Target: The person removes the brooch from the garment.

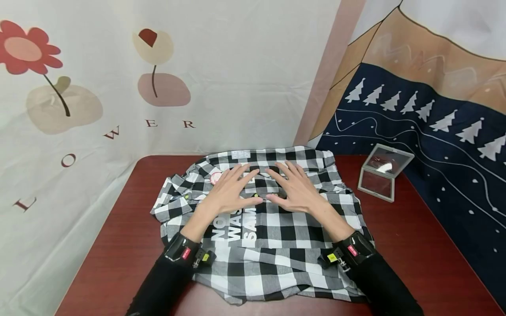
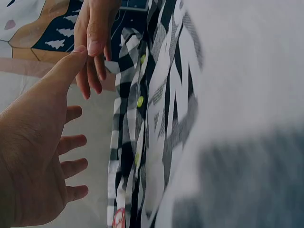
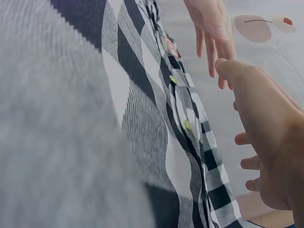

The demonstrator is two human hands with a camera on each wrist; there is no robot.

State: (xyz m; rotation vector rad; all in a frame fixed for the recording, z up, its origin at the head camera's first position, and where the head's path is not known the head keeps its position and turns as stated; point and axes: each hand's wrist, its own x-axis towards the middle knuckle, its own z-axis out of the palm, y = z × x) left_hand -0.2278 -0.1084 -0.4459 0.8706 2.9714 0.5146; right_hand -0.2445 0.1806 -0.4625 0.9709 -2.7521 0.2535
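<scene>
A black-and-white checked shirt (image 1: 284, 228) lies spread on the table, its sleeve folded in at the left. White lettering (image 1: 249, 228) and a round red-and-white patch (image 1: 215, 177) show on it. Over its upper middle I hold my left hand (image 1: 229, 191) and right hand (image 1: 296, 191), palms toward the cloth, fingers spread, thumbs near each other. Both wrist views show a gap between the hands and the fabric. Yellow-green buttons (image 2: 140, 101) run along the shirt's placket. Neither hand grips anything.
An open square mirror case (image 1: 387, 159) stands at the back right of the red-brown table (image 1: 118, 237). Behind hangs a pale cloth (image 1: 245, 66) with flowers and letters. A navy cloth (image 1: 395, 123) with white trees borders the right side.
</scene>
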